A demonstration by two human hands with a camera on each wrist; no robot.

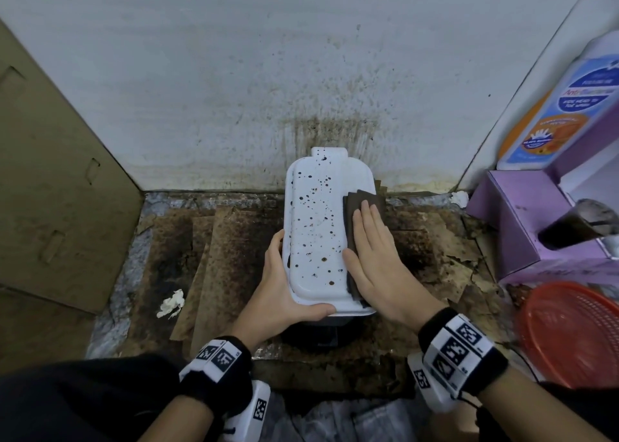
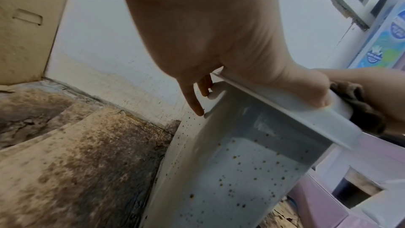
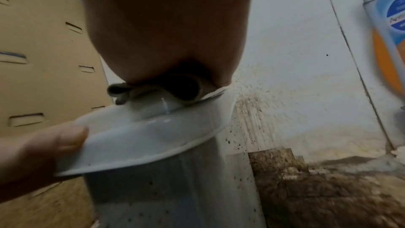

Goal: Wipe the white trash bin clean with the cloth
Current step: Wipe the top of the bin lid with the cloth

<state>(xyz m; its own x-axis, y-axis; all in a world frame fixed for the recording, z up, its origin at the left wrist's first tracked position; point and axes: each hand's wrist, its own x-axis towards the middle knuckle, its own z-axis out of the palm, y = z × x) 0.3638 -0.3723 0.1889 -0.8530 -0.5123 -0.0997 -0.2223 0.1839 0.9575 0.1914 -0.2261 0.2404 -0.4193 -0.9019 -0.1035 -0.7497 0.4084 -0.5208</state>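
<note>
cloth (image 1: pixel 363 207) on bin (image 1: pixel 315 227) — right side

Stained floor (image 1: pixel 160 240), soiled cardboard sheets (image 1: pixel 214 257), white trash bin (image 1: pixel 315 227) standing, crumpled white tissue (image 1: pixel 172 303), purple box (image 1: pixel 522 220)

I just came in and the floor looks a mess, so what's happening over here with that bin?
A person is cleaning the white trash bin, which stands against a stained wall. The left hand grips the near left edge of the lid to steady it. The right hand lies flat on a dark brown cloth, pressing it onto the lid's right side. Most of the lid is still dotted with brown spots, and the bin's side is speckled too, so the wiping has barely started.
</note>
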